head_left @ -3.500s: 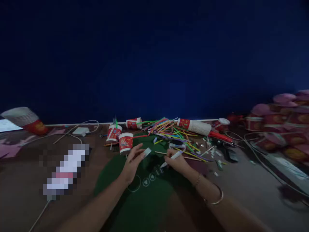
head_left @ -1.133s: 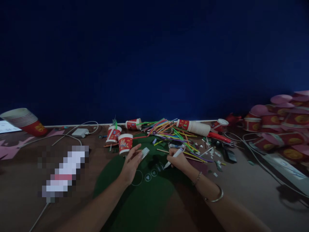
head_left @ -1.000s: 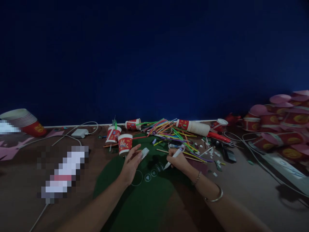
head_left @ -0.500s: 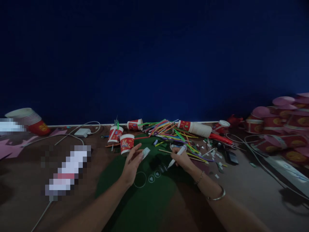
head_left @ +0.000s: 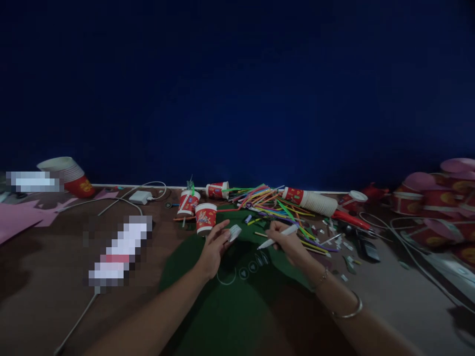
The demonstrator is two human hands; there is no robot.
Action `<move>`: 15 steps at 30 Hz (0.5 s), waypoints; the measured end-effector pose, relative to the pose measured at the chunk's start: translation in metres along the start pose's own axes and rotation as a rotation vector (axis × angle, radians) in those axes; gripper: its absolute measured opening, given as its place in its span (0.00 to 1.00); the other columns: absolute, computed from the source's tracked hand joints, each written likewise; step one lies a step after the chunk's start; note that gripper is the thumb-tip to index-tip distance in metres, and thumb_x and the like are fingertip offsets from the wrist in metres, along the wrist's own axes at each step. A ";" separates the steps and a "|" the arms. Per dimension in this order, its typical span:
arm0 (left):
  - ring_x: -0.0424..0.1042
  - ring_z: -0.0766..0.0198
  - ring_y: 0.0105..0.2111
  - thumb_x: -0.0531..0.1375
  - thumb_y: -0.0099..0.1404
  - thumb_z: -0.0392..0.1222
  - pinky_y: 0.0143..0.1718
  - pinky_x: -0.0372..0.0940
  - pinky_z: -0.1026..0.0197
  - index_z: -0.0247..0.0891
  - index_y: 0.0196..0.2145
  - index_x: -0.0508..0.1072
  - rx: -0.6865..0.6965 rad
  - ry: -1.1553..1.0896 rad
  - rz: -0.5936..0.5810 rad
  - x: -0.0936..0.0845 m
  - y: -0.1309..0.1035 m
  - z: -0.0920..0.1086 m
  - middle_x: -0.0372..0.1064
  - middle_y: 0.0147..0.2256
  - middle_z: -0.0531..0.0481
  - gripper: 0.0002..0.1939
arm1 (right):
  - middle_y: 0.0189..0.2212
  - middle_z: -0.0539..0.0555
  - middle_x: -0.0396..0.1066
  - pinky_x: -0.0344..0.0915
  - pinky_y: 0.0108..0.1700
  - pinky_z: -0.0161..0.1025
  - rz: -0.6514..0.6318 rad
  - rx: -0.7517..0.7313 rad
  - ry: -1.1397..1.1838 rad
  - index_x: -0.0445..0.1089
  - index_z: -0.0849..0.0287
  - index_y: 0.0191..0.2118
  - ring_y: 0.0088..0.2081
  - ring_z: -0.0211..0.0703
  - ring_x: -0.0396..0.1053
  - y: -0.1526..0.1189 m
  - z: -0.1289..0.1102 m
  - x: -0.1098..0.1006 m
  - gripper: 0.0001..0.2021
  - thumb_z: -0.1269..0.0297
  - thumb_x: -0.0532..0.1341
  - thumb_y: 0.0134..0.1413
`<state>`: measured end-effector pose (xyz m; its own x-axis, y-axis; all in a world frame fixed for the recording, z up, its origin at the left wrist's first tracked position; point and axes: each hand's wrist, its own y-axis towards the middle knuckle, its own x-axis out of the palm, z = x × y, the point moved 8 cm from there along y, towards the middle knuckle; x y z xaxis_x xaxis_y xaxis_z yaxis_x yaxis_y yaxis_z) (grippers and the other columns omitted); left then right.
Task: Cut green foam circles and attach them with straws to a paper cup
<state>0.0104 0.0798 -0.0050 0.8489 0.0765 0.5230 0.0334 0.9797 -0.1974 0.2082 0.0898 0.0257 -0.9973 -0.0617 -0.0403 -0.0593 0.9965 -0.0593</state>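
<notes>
My right hand [head_left: 284, 240] pinches a white marker [head_left: 276, 237], held slantwise with its tip pointing left over the dark green sheet [head_left: 222, 321]. Below the tip are pale drawn shapes: a large circle, two small circles with hearts inside, and narrow pointed outlines. Between the thumb and fingers of my left hand [head_left: 215, 249] is a small whitish piece with faint markings [head_left: 234, 232]; its exact kind is unclear. Just behind the left hand stands a red paper cup [head_left: 206, 217].
Colourful pipe cleaners [head_left: 260, 200] lie heaped behind the hands, beside a stack of paper cups [head_left: 315, 202] on its side. Small scraps [head_left: 341, 242] and a black object [head_left: 369, 249] are to the right. A white adapter [head_left: 141, 197] with a cable sits left.
The whole view has shifted, so things appear further right. The marker's tip has lifted away from the pointed outlines and the pen lies flatter. My left hand still holds the whitish piece.
</notes>
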 end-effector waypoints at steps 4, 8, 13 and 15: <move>0.70 0.59 0.41 0.65 0.49 0.40 0.46 0.63 0.55 0.39 0.43 0.72 -0.006 -0.046 -0.026 0.002 0.000 0.000 0.71 0.38 0.48 0.21 | 0.13 0.44 0.60 0.50 0.18 0.29 -0.198 0.024 -0.008 0.58 0.58 0.21 0.15 0.32 0.57 0.002 0.000 0.035 0.11 0.62 0.63 0.39; 0.71 0.60 0.39 0.65 0.49 0.38 0.45 0.63 0.56 0.40 0.42 0.72 0.003 -0.093 -0.011 0.001 0.000 -0.001 0.71 0.37 0.50 0.20 | 0.14 0.45 0.62 0.54 0.20 0.30 -0.295 0.007 -0.025 0.59 0.58 0.20 0.16 0.33 0.60 0.004 0.002 0.059 0.10 0.62 0.59 0.44; 0.71 0.61 0.36 0.65 0.50 0.39 0.44 0.63 0.55 0.39 0.43 0.71 0.002 -0.116 -0.006 0.003 -0.002 -0.001 0.72 0.35 0.50 0.20 | 0.14 0.43 0.61 0.52 0.17 0.28 -0.375 0.051 -0.109 0.60 0.59 0.22 0.15 0.32 0.61 0.000 0.011 0.071 0.06 0.65 0.58 0.42; 0.72 0.61 0.36 0.65 0.50 0.39 0.43 0.63 0.56 0.39 0.43 0.70 0.006 -0.105 0.002 0.003 -0.003 0.001 0.72 0.35 0.50 0.21 | 0.14 0.43 0.62 0.52 0.17 0.28 -0.377 0.083 -0.071 0.60 0.59 0.21 0.15 0.32 0.60 0.002 0.016 0.068 0.06 0.66 0.58 0.42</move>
<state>0.0128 0.0773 -0.0021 0.7891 0.0966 0.6066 0.0286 0.9807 -0.1933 0.1414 0.0868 0.0068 -0.9006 -0.4291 -0.0694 -0.4141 0.8955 -0.1632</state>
